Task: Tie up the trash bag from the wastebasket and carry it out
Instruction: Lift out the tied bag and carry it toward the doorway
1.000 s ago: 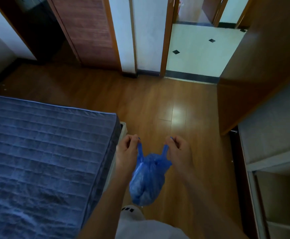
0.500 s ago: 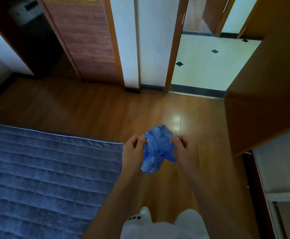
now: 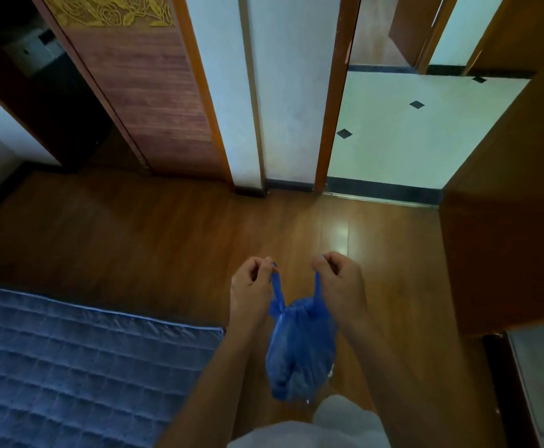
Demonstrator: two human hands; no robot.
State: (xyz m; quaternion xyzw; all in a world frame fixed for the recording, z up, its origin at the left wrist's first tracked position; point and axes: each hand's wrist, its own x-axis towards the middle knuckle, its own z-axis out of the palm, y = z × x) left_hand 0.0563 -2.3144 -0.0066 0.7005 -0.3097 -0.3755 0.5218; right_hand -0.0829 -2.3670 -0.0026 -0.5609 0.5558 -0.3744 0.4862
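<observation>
A small blue trash bag (image 3: 299, 350) hangs in front of me above the wooden floor, bunched at its neck. Two thin handle strips rise from the neck. My left hand (image 3: 253, 289) pinches the left strip and my right hand (image 3: 340, 281) pinches the right strip, held apart at about the same height. The wastebasket is not in view.
A blue quilted mattress (image 3: 80, 367) fills the lower left. An open doorway (image 3: 403, 137) onto white tiled floor lies ahead to the right. A wooden cabinet (image 3: 506, 221) stands on the right, and a carved sliding door (image 3: 147, 92) on the far wall.
The bag had swung up between my hands half a second ago; it now hangs down again with the two strips pulled apart. The view has moved closer to the doorway.
</observation>
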